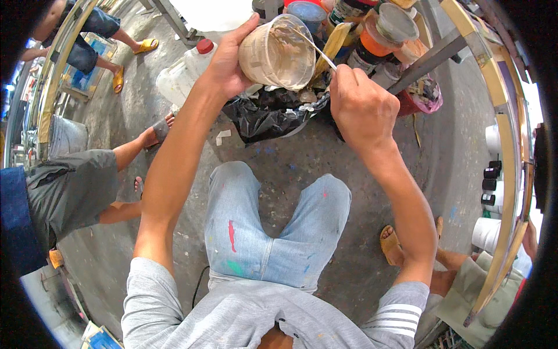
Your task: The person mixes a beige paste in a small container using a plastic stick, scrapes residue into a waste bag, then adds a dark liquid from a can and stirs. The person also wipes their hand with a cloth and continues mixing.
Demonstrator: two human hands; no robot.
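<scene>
Left hand (230, 65) cups the round plastic tub (257, 56), thumb near the rim; my right hand (365, 104) is clenched on a thin, pale stick (321, 53) — its far end at the tub's mouth; I hold the tub tipped, probably so the stick reaches the inner wall; it hangs by the far edge of a glossy, crinkled black bag (249, 121) — tan paste smears its cloudy sides.

The bare left forearm (174, 174) extends forward and inward; the left hand (228, 68) is in a cupped grip, thumb (237, 36) extended upward, fingers largely hidden. The right arm (410, 203) is bent at the elbow, angled inward; the right hand (365, 107) is closed in a fist-like pinch, back uppermost, knuckles (347, 74) flexed.
</scene>
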